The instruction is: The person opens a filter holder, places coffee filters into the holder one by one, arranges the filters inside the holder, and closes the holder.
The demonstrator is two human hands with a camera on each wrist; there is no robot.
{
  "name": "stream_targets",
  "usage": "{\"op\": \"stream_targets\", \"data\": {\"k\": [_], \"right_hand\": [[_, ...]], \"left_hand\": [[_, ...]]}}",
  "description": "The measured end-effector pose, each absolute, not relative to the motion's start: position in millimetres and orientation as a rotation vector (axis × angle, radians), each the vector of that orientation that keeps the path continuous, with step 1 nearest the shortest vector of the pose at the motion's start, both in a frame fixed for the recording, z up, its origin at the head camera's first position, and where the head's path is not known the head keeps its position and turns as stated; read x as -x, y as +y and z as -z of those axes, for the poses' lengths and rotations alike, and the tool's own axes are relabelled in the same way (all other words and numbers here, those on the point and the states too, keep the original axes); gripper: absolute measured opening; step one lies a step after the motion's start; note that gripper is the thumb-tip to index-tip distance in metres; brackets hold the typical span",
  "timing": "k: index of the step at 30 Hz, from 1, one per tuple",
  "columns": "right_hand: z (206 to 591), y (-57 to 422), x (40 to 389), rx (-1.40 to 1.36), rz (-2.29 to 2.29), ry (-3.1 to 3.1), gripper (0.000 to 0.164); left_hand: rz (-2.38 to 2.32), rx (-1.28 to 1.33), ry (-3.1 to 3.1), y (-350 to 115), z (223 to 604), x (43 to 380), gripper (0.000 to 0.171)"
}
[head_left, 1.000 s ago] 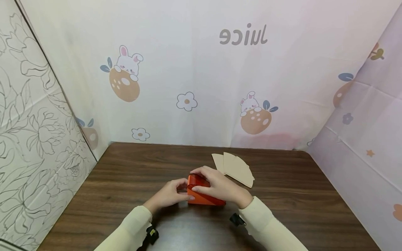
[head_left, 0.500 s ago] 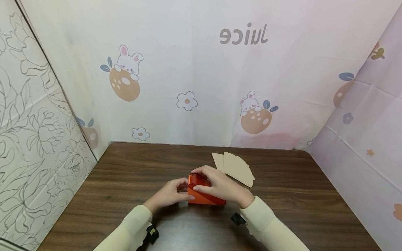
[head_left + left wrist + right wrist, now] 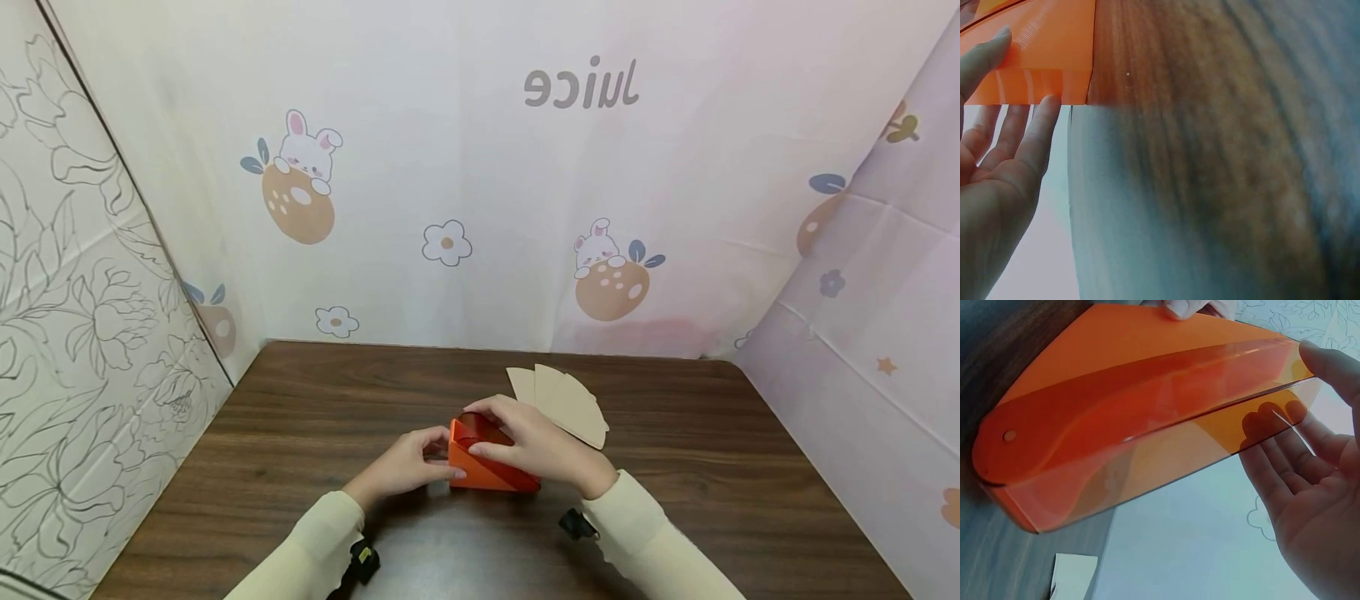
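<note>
An orange wedge-shaped case (image 3: pixel 480 473) stands on the wooden table with a translucent red-orange lid (image 3: pixel 491 428) on it. My left hand (image 3: pixel 408 462) grips the case's left end, thumb on the near face and fingers at the end, as the left wrist view shows on the orange body (image 3: pixel 1047 47). My right hand (image 3: pixel 536 437) holds the lid between thumb and fingers. In the right wrist view the lid (image 3: pixel 1147 425) has a round pivot at its narrow corner and is swung partly off the body. Its fingers show through the clear wall.
Fan-shaped beige papers (image 3: pixel 566 407), like cone coffee filters, lie overlapping behind my right hand. The dark wooden table (image 3: pixel 322 400) meets patterned cloth walls at the back and sides. Black wrist cameras hang below both cuffs.
My right hand has shifted slightly right with the lid, which has turned away from the case's left end, so the rim there now shows. The left hand stays in place.
</note>
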State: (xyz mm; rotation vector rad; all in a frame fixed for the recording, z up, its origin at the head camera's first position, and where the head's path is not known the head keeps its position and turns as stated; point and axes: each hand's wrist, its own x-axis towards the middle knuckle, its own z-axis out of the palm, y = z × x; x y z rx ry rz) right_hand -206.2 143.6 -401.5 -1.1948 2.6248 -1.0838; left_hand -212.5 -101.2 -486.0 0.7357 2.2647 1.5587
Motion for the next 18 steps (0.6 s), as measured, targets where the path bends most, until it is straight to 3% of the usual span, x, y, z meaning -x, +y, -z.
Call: {"op": "stream_targets", "data": {"k": [18], "right_hand": [[393, 172, 204, 1.197, 1.193, 2.593, 0.045]], "left_hand": [[-1.533, -0.737, 2.275, -101, 485, 212, 0.031]]}}
